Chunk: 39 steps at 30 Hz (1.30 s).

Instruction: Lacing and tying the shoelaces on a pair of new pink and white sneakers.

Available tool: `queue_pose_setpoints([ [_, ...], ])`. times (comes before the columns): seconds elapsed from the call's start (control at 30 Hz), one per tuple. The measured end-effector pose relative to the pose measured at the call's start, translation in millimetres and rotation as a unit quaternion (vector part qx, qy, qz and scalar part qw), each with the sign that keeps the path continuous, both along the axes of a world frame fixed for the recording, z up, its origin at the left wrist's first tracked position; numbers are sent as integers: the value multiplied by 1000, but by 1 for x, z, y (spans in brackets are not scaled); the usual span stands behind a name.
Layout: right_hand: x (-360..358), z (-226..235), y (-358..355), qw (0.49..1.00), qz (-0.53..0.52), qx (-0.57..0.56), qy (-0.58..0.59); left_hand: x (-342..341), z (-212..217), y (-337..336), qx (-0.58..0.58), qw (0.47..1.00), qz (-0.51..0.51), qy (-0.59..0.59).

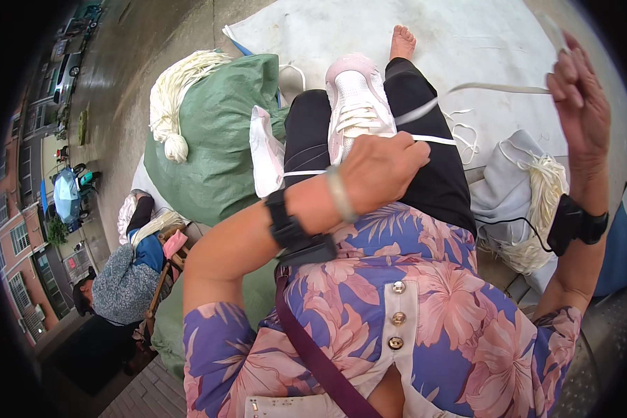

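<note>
A white and pale pink sneaker (357, 87) lies between my thighs, toe pointing away, with white lacing across its front. Close over its near end, my left hand (377, 171) is closed; what its fingers grip is hidden. From near the sneaker a white shoelace (498, 88), partly blurred, stretches to my right hand (579, 94). That hand is raised at the far right, its fingers closed on the lace. A white band (435, 140) crosses my lap on both sides of my left hand. Beside my left thigh rests a white and pink piece (265, 153), perhaps another shoe.
A green woven sack (216, 132) stands at left, topped by a bundle of cream laces (181, 90). More cream laces (547, 198) hang by a grey cloth bag (505, 174) at right. Another person (125, 279) sits at far left. A pale sheet (481, 35) covers the ground ahead.
</note>
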State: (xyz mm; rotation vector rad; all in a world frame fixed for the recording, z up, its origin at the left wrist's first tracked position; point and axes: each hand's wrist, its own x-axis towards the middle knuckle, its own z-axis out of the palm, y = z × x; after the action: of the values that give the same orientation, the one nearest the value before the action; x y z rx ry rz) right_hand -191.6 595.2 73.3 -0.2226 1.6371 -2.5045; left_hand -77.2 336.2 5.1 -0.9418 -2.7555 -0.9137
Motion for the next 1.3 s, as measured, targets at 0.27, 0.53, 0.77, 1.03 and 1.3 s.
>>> queue_pose_setpoints([
  [0.27,-35,-22,82,995,67,-41,67,-42,-41,28,-186,963,47,-189],
  [0.53,-54,-64,115,995,25,-86,45,-67,11,-15,-20,900,-105,-422],
  [0.77,-44,-90,132,996,-37,-85,-20,-27,113,-112,71,812,72,-575],
  [1.03,-36,-144,142,992,-55,-16,-111,42,115,-233,226,782,307,-492],
  [1.3,-32,-148,111,987,-72,61,-134,63,103,-265,324,737,388,-449],
])
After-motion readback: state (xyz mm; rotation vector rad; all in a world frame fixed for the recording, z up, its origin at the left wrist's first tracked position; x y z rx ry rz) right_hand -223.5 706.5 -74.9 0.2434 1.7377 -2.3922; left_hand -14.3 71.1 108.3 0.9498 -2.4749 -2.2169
